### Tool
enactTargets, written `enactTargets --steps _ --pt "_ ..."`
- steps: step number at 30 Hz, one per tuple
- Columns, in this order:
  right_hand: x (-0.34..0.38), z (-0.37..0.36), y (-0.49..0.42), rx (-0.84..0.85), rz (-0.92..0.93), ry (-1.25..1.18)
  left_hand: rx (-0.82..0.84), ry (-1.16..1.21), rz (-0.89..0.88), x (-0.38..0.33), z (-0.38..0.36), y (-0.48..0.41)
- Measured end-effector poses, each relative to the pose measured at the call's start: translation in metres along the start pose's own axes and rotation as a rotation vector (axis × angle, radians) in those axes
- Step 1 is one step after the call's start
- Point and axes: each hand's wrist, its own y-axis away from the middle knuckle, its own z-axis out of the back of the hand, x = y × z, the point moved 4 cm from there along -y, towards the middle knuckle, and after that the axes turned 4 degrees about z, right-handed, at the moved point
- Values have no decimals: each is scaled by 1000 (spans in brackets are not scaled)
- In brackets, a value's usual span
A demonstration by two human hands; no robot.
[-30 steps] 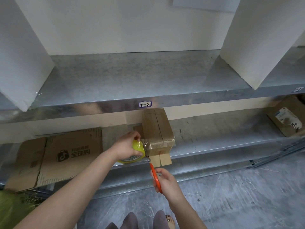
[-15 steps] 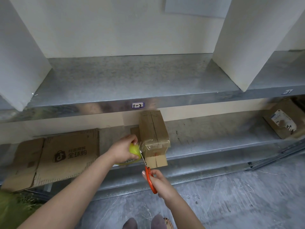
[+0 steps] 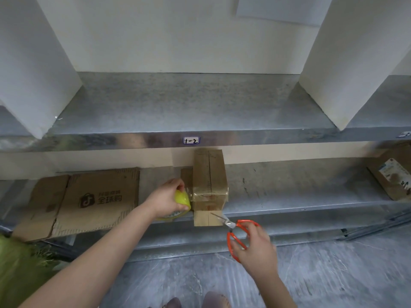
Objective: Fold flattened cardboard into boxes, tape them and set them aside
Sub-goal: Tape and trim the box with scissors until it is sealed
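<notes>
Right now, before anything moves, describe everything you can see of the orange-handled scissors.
The scissors have two bright orange loop handles, plastic by their look, and short silvery metal blades. The blades lie close together, nearly shut, and point up and left toward the low front flap of the taped cardboard box. Their tip overlaps that flap in the picture, but contact cannot be told. The right hand holds them in the air in front of the lower shelf, fingers hooked in the handles.
</notes>
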Motion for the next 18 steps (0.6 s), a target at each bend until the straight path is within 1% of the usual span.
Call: enactTargets --steps 2,4,5,7,10,12,13,15,18 --pt "-16 18 -12 -44 -17 40 -13 10 11 0 0 0" --pt "-29 33 -25 -22 -41 11 -21 14 15 0 1 0" --pt "-32 37 -32 35 -58 -29 -20 14 17 0 1 0" --pt "-29 39 -37 210 -92 -158 -13 12 29 0 1 1" --pt "-2 29 -25 477 -143 -383 -10 16 79 2 3 3" --pt "17 15 -12 563 -139 -441 1 31 102 3 4 5" --pt "25 7 -7 549 -118 -459 6 38 110 4 5 6" --pt "36 -6 -2 411 -43 -435 8 47 121 6 7 8" --pt "50 -10 -3 191 59 -241 7 56 136 8 10 11"
